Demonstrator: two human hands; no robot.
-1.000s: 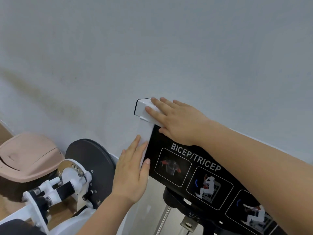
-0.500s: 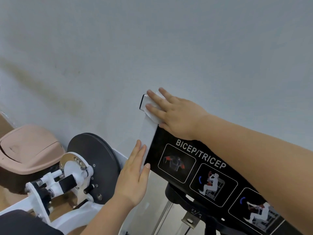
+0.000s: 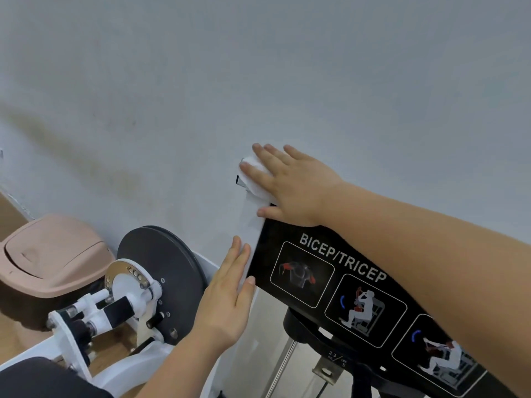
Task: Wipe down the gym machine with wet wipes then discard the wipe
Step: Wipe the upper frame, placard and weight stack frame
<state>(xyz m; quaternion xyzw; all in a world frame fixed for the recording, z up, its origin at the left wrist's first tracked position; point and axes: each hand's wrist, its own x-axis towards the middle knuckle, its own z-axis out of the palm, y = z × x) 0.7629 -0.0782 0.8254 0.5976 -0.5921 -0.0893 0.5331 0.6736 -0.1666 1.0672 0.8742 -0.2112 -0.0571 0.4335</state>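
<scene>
The gym machine's upright column (image 3: 251,225) is white on its side and carries a black BICEP/TRICEP panel (image 3: 330,271) with exercise pictures. A white wet wipe (image 3: 254,170) lies crumpled over the column's top corner. My right hand (image 3: 290,185) presses flat on the wipe with straight fingers. Lower down, my left hand (image 3: 227,297) rests flat against the white side of the column, fingers straight, thumb on the panel's edge.
A pink swing-lid bin (image 3: 51,254) stands low at the left by the wall. The machine's dark round disc (image 3: 161,271) and white pivot arm (image 3: 94,311) sit between bin and column. A grey wall (image 3: 258,67) rises close behind.
My right hand has slid the wipe up along the column's top corner towards the wall. My left hand stays on the column's side. The view has shifted slightly.
</scene>
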